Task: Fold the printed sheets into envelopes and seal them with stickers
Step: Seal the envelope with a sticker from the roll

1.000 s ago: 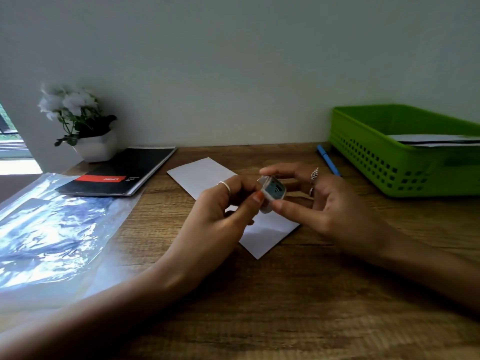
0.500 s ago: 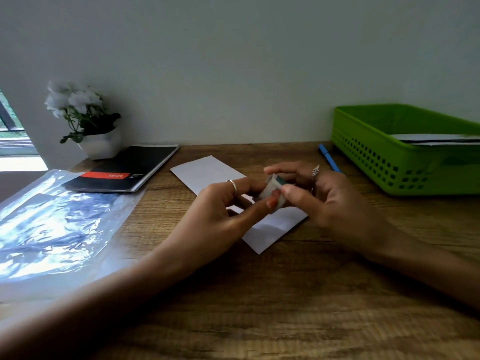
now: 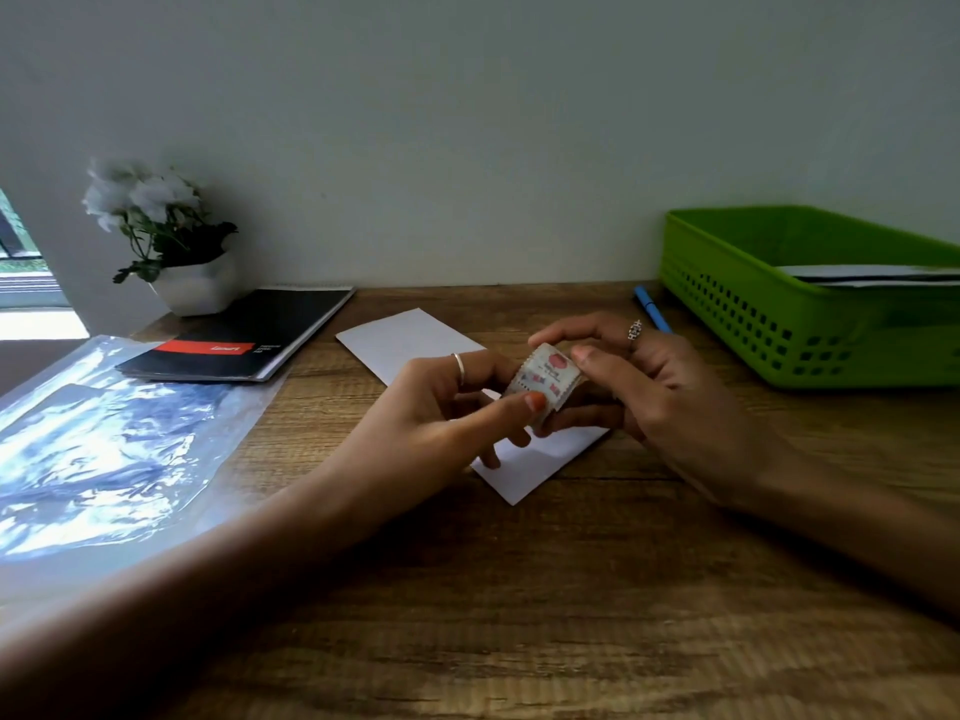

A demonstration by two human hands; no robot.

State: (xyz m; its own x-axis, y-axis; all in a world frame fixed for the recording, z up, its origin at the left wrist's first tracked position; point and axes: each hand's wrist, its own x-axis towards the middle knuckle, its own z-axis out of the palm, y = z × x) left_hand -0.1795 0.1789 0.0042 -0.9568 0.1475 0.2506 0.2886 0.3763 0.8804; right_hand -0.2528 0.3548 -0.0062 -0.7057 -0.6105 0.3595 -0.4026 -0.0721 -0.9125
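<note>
You've got both hands on the sticker roll (image 3: 545, 379), holding it up just above the folded white sheet (image 3: 415, 337), which lies flat around the middle of the desk (image 3: 571, 589). Your left hand (image 3: 441, 402) pinches the roll from the left, thumb tip pressed on its near face. Your right hand (image 3: 649, 387) grips it from the right, thumb on top and fingers curled underneath. The roll's printed side, with pinkish and blue marks, faces you.

Over by the back right corner there's a green basket (image 3: 779, 350) with paper inside, and a blue pen (image 3: 652, 314) just beside its left wall. A black notebook (image 3: 249, 337) and potted plant (image 3: 171, 246) sit at the back left, with a clear plastic sleeve (image 3: 104, 449) along the left edge.
</note>
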